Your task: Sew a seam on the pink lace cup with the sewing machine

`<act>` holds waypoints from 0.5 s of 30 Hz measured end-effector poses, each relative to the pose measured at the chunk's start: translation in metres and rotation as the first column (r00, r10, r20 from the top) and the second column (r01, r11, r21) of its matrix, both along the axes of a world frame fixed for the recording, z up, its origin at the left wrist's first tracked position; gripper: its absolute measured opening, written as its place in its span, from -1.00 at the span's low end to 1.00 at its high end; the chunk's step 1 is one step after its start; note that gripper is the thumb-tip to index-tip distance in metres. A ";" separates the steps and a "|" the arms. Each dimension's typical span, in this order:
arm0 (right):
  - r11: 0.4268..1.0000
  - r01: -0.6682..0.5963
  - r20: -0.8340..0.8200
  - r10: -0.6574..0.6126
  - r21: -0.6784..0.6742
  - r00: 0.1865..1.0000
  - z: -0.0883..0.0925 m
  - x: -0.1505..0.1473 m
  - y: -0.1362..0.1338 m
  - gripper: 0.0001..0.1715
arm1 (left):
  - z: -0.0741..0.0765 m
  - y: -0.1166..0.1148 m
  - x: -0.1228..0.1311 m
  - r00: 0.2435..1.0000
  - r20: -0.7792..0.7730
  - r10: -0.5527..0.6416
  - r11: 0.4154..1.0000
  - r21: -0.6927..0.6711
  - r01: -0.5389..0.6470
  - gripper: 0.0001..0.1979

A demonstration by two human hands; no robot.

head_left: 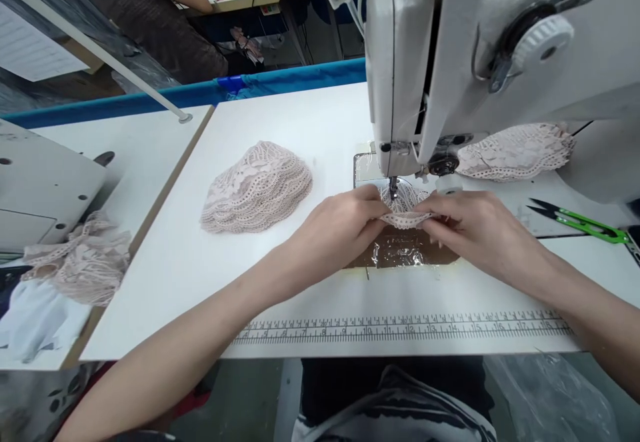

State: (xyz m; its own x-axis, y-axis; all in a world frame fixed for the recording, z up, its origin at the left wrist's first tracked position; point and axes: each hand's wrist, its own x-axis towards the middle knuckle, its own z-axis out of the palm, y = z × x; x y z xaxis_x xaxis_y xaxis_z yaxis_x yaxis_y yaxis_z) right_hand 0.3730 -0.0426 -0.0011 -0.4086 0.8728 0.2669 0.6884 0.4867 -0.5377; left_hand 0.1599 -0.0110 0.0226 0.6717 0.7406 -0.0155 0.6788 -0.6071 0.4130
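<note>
A small pale pink lace piece [404, 219] lies under the presser foot [393, 187] of a white sewing machine [405, 62], its scalloped edge toward me. My left hand [347, 219] pinches the left end of that edge between thumb and fingers. On the other side, my right hand [467, 225] pinches the right end, so the edge stretches between both hands. Both hands rest close to the needle area, just in front of the foot. Part of the lace is hidden by my fingers and the foot.
A stack of lace pieces [257, 189] sits left of the machine; another lace pile [517, 152] lies behind it at right. Green thread snips [583, 221] rest on the right. A printed ruler [400, 329] runs along the front edge. Another person [150, 22] is beyond the table.
</note>
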 end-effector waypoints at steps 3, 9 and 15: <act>0.951 0.080 0.019 -0.089 0.298 0.996 -0.006 -0.001 0.002 -0.79 | -0.002 0.011 0.004 1.000 -0.003 -0.009 1.000 0.020 0.009 -0.83; 0.898 0.147 0.063 -0.189 0.415 0.980 -0.012 -0.003 0.003 -0.62 | -0.011 0.028 0.009 0.998 0.044 -0.038 0.998 -0.050 0.040 -0.79; 0.965 0.135 0.068 -0.154 0.224 0.986 -0.010 -0.003 0.002 -0.65 | -0.009 0.026 0.001 0.983 0.169 -0.077 0.967 -0.227 0.114 -0.73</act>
State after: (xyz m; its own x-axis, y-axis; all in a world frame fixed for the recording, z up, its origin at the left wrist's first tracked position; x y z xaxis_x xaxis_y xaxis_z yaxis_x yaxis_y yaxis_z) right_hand 0.3697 -0.0405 -0.0107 -0.3116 0.8487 0.4273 0.7984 0.4777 -0.3667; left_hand 0.1606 0.0153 0.0141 0.7471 0.6611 -0.0695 0.5373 -0.5390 0.6487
